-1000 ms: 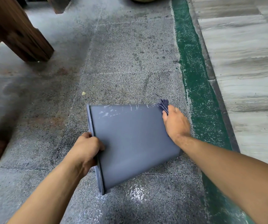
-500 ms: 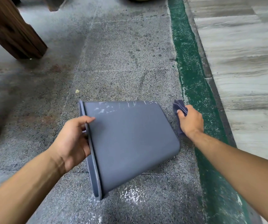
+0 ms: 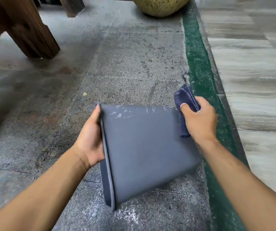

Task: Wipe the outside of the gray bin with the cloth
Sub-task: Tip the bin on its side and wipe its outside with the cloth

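While crouching low over the speckled stone floor (image 3: 134, 67), just beside the green strip (image 3: 199, 64), holding the gray bin (image 3: 147, 147) tipped on its side, mouth turned left and base turned right, lower edge seeming to rest on the floor.

Facing one broad flat wall turned upward: probably thin moulded plastic, light enough for turning with one hand, stiff at the corners yet likely flexing in the middle of the panel under hard pressing. Looking smooth and matte, so probably sliding under a damp palm. Judging the rim (image 3: 106, 164) the safer place for bracing, with its raised lip giving a ridge to hook onto.

Doing just that with the left hand (image 3: 90, 139): grip closed on the upper part of the rim, thumb lying along the outside, fingers hidden, presumably curling inside the mouth.

Working the right hand (image 3: 199, 119) at the far right corner near the base, grip closed around the dark blue cloth (image 3: 185, 97), bunched and folded, soft and limp, one end sticking up past the thumb and another hanging down against the bin's wall. Probably needing a flat palm behind it for proper scrubbing.

Noting white smears (image 3: 119, 115) streaking the top edge of the upturned wall, not yet wiped off, likely calling for firm rubbing while countering from the rim.
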